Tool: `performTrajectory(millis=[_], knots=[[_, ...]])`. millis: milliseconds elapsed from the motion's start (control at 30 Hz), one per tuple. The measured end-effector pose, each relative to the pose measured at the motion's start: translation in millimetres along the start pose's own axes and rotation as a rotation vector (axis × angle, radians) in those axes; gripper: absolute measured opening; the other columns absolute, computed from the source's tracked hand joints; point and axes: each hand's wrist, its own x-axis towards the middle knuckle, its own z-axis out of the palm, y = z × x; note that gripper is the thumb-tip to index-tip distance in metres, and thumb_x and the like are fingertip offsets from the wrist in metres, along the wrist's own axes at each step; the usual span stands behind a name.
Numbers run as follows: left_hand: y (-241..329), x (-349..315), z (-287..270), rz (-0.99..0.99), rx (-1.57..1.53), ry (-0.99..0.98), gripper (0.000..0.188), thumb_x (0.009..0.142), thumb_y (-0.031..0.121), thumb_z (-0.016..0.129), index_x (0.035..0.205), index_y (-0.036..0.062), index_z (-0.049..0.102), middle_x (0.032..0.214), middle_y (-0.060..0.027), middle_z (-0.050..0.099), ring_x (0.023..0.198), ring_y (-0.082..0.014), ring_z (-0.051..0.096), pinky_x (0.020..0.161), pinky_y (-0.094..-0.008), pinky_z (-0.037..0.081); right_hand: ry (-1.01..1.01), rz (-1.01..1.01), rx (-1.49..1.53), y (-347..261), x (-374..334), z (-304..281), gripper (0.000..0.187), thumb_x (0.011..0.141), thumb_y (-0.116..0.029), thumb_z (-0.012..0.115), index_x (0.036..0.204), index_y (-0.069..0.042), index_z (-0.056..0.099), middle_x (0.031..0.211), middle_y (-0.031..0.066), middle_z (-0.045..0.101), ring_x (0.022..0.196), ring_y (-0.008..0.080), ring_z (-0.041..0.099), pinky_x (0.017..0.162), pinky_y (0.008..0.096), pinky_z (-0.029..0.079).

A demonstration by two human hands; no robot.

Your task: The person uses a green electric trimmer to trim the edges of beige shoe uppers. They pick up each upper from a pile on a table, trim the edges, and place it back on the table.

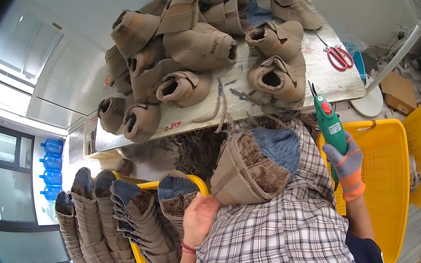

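Tan shoe upper [234, 170] sits on your lap, between your hands: just beyond the left fingertips, left of and nearer you than the right hand's tool. Your right hand [344, 162], gloved, is wrapped round the green cutter [334, 132]. Your left hand [200, 220], bare, is at the upper's near-left edge, fingers bent; can't tell if it pinches the edge or only rests there. Stacked uppers [140, 216] just left of it; piled uppers [196, 47] ahead, beyond both hands.

Handling, my judgement: upper light, soft, floppy at the fleece, a bit firmer along the tan shell; not slippery, not fragile, but likely to fold. Take it by the tan rim on your left-hand side, fingers clear of the blades. Cutter looks rigid, moderately heavy; hold the handle, as you do.

Fleece faces up, blue patch away from you and rightward. Upper's long axis unclear, outline near round. Cutter's runs from your right palm forward and leftward, blades leading.
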Motion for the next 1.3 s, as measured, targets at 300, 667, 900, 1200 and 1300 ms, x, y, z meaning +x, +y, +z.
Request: performTrajectory(millis=[300, 667, 900, 1200, 1300], knots=[[-20.1, 47.1, 79.2, -0.109, 0.109, -0.191, 0.043, 0.094, 0.021, 0.055, 0.132, 0.0030, 0.047, 0.132, -0.0143, 0.052, 0.121, -0.0307, 0.050, 0.104, -0.0489, 0.039, -0.015, -0.071, -0.132, -6.9, 4.9, 0.2, 0.052, 0.075, -0.021, 0.079, 0.116, 0.002, 0.057, 0.090, 0.0030, 0.064, 0.077, 0.0070, 0.056, 0.067, 0.0228, 0.048], [82.9, 8.2, 101.5, 0.109, -0.227, -0.249, 0.039, 0.098, 0.023, 0.041, 0.129, 0.0014, 0.050, 0.130, -0.0164, 0.054, 0.119, -0.0334, 0.052, 0.102, -0.0499, 0.041, -0.173, -0.723, -0.672, -64.3, 23.5, 10.8, 0.062, 0.060, -0.032, 0.085, 0.111, -0.004, 0.063, 0.083, 0.0136, 0.067, 0.072, 0.0290, 0.066, 0.065, 0.0351, 0.052], [100.5, 2.0, 101.0, 0.169, -0.244, -0.191, 0.039, 0.098, 0.019, 0.037, 0.130, 0.0015, 0.049, 0.133, -0.0175, 0.052, 0.121, -0.0351, 0.050, 0.102, -0.0514, 0.040, -0.121, -1.297, -0.898, -43.3, 34.5, 24.2, 0.068, 0.062, -0.040, 0.081, 0.118, -0.007, 0.059, 0.059, 0.0012, 0.049, 0.051, 0.0195, 0.050, 0.051, 0.0341, 0.040], [99.6, 11.9, 96.9, 0.075, -0.254, -0.230, 0.040, 0.098, 0.019, 0.037, 0.132, 0.0010, 0.047, 0.134, -0.0188, 0.050, 0.122, -0.0364, 0.049, 0.104, -0.0525, 0.038, -0.160, -1.334, -0.943, -43.4, 35.0, 21.8, 0.066, 0.061, -0.041, 0.080, 0.115, -0.009, 0.062, 0.059, -0.0005, 0.047, 0.054, 0.0177, 0.049, 0.053, 0.0319, 0.039], [96.0, 15.6, 99.5, 0.034, -0.254, -0.254, 0.040, 0.098, 0.019, 0.037, 0.132, 0.0008, 0.047, 0.134, -0.0187, 0.050, 0.122, -0.0365, 0.049, 0.103, -0.0526, 0.038, -0.158, -1.332, -0.940, -42.2, 33.9, 20.2, 0.067, 0.059, -0.041, 0.081, 0.115, -0.010, 0.062, 0.059, -0.0011, 0.047, 0.053, 0.0169, 0.049, 0.052, 0.0317, 0.039]])
